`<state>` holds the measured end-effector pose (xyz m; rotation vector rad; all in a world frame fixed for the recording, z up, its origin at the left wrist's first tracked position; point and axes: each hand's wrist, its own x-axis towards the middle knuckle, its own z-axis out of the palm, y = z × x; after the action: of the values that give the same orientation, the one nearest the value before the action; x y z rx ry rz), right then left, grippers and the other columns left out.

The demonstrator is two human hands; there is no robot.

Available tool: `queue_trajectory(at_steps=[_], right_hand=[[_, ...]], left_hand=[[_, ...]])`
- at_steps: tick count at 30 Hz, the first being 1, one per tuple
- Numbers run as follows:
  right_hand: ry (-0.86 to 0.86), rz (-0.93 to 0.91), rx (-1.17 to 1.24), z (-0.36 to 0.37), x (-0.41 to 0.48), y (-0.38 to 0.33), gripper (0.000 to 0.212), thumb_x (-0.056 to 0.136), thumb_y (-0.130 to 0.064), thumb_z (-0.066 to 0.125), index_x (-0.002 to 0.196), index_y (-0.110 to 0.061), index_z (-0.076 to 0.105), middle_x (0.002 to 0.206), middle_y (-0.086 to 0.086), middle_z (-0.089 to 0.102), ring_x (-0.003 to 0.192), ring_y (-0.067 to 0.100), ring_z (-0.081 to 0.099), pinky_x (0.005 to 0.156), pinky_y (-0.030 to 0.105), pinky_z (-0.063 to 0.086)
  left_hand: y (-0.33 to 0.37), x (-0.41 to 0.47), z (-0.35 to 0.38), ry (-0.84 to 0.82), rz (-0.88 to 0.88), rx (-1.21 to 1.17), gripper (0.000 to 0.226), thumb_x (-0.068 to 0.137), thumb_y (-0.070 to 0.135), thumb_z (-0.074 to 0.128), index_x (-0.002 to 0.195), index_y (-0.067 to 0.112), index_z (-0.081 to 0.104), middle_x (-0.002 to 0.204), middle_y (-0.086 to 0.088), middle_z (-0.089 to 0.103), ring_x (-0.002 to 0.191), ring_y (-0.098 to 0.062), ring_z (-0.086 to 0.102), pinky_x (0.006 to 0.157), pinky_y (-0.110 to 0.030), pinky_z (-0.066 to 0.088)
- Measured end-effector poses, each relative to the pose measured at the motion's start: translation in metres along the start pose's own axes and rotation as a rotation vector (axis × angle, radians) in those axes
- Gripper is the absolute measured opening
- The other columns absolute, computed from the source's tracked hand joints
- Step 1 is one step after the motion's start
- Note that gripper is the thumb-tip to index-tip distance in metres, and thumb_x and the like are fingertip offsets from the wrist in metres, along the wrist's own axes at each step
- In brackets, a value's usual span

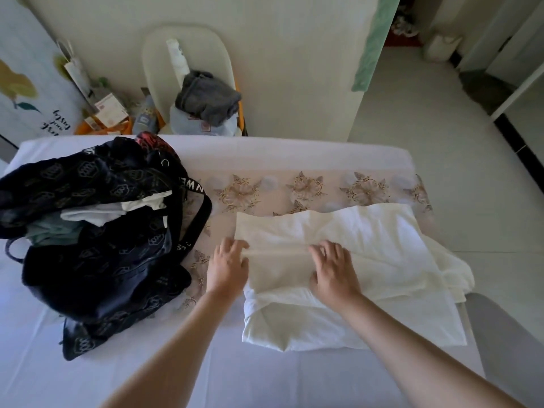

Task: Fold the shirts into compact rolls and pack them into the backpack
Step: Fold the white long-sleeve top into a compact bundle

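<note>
head view: person leaning over a bed [265,378], looking down at both hands.
shirt: cream-white shirt [368,231] lying right of centre on the bed, long axis running left-right, right end drooping over the bed edge; cannot tell if it is one garment or two stacked.
left hand [228,265]: sitting at the shirt's left edge, fingers bent, seeming to be pinching the fold.
right hand [334,270]: sitting mid-shirt, fingers curling over the same fold, thumb tucking under.
fold: ridge running left-right between the hands, most of the cloth lying beyond and to the right of them.
backpack [97,260]: dark, lying open just left of the hands; left hand nearer.
counts: one backpack; three rolled bundles [97,214] showing inside, two white, one grey-green; one grey garment [206,98] sitting on a chair [159,54] behind.
</note>
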<state>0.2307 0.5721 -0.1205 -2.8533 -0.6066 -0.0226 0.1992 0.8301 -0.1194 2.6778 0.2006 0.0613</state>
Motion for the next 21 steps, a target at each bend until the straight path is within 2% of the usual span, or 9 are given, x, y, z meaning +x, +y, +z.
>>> queue_trajectory(at_steps=[3, 5, 7, 9, 12, 14, 16, 18, 21], right_hand=[[-0.056, -0.159, 0.058, 0.011, -0.028, -0.014, 0.043, 0.066, -0.042, 0.057, 0.104, -0.022, 0.063, 0.1, 0.002, 0.054, 0.093, 0.026, 0.054, 0.08, 0.038, 0.047], [-0.137, -0.204, 0.024, 0.021, -0.039, -0.018, 0.045, 0.065, -0.05, 0.06, 0.103, -0.027, 0.064, 0.098, -0.002, 0.054, 0.092, 0.022, 0.052, 0.083, 0.036, 0.043], [-0.156, -0.222, 0.018, 0.026, -0.042, -0.022, 0.032, 0.066, -0.039, 0.063, 0.096, -0.028, 0.065, 0.092, -0.005, 0.054, 0.088, 0.021, 0.054, 0.082, 0.033, 0.036], [-0.172, -0.235, 0.056, 0.021, -0.04, -0.03, 0.019, 0.065, -0.026, 0.056, 0.082, -0.027, 0.062, 0.083, -0.008, 0.055, 0.082, 0.021, 0.057, 0.077, 0.033, 0.032], [-0.331, -0.226, 0.095, 0.003, -0.029, -0.05, 0.021, 0.067, -0.03, 0.048, 0.077, -0.025, 0.066, 0.082, -0.006, 0.065, 0.084, 0.021, 0.062, 0.081, 0.033, 0.035], [-0.396, -0.207, 0.095, -0.006, -0.013, -0.064, 0.03, 0.075, -0.035, 0.045, 0.083, -0.023, 0.072, 0.092, -0.003, 0.069, 0.093, 0.022, 0.063, 0.087, 0.032, 0.037], [-0.352, -0.199, 0.128, -0.008, 0.012, -0.082, 0.033, 0.087, -0.031, 0.042, 0.098, -0.023, 0.072, 0.108, -0.001, 0.067, 0.101, 0.024, 0.063, 0.091, 0.034, 0.042], [-0.326, -0.172, 0.199, -0.003, 0.042, -0.103, 0.033, 0.098, -0.025, 0.041, 0.121, -0.02, 0.065, 0.127, 0.001, 0.059, 0.108, 0.027, 0.062, 0.091, 0.039, 0.047], [-0.434, -0.125, 0.185, 0.011, 0.079, -0.142, 0.042, 0.104, -0.029, 0.038, 0.143, -0.018, 0.046, 0.143, 0.006, 0.045, 0.117, 0.032, 0.059, 0.093, 0.043, 0.05]], left_hand=[[0.006, -0.043, 0.01, -0.051, 0.239, -0.017, 0.01, 0.079, 0.022, 0.064, 0.088, 0.025, 0.066, 0.09, 0.01, 0.058, 0.08, -0.012, 0.056, 0.072, -0.036, 0.052], [0.002, -0.069, 0.011, -0.106, 0.303, 0.009, 0.016, 0.075, 0.035, 0.062, 0.089, 0.031, 0.067, 0.089, 0.014, 0.058, 0.082, -0.011, 0.055, 0.077, -0.033, 0.048], [-0.006, -0.085, 0.012, -0.111, 0.32, 0.009, 0.017, 0.071, 0.035, 0.066, 0.089, 0.033, 0.066, 0.09, 0.014, 0.055, 0.084, -0.012, 0.053, 0.078, -0.03, 0.045], [-0.011, -0.092, 0.009, -0.104, 0.311, 0.015, 0.018, 0.07, 0.025, 0.072, 0.084, 0.031, 0.063, 0.09, 0.015, 0.053, 0.083, -0.012, 0.053, 0.078, -0.029, 0.045], [-0.015, -0.102, 0.005, -0.08, 0.278, -0.073, 0.02, 0.074, 0.013, 0.071, 0.083, 0.025, 0.058, 0.086, 0.014, 0.055, 0.079, -0.012, 0.053, 0.071, -0.025, 0.046], [-0.017, -0.11, 0.002, -0.086, 0.222, -0.135, 0.012, 0.081, 0.016, 0.062, 0.085, 0.024, 0.054, 0.084, 0.013, 0.055, 0.075, -0.011, 0.054, 0.06, -0.024, 0.045], [-0.022, -0.119, 0.002, -0.092, 0.169, -0.151, 0.005, 0.084, 0.023, 0.057, 0.085, 0.024, 0.052, 0.083, 0.013, 0.054, 0.072, -0.01, 0.053, 0.056, -0.024, 0.043], [-0.024, -0.124, 0.005, -0.096, 0.118, -0.174, 0.008, 0.085, 0.024, 0.064, 0.086, 0.022, 0.056, 0.083, 0.012, 0.055, 0.072, -0.011, 0.054, 0.057, -0.025, 0.044], [-0.025, -0.126, 0.007, -0.106, 0.084, -0.171, 0.006, 0.086, 0.021, 0.07, 0.09, 0.02, 0.065, 0.089, 0.009, 0.061, 0.077, -0.015, 0.059, 0.063, -0.023, 0.041]])
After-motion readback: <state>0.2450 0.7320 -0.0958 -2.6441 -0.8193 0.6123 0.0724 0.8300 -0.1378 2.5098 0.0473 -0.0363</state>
